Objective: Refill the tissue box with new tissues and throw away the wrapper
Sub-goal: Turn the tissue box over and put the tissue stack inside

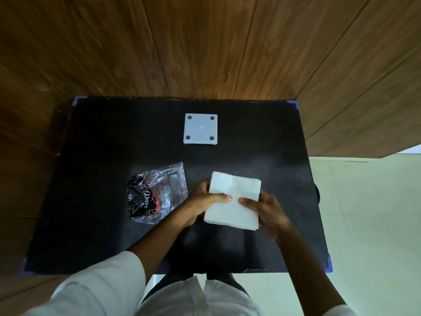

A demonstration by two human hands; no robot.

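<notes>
1. Stack of tissues (pixel 233 201) held from both sides: left hand (pixel 201 205) and right hand (pixel 265 207) grip it, thumbs pressed on top
2. Empty wrapper (pixel 157 193) lies just left of the stack, apart from it
3. Grey square box (pixel 200 129), four dark dots at its corners, sits beyond the stack, well apart
4. Black table (pixel 91 179) against a wood-panelled wall (pixel 205 42)
5. Fingers under the stack are hidden; whether the box is open cannot be told
</notes>
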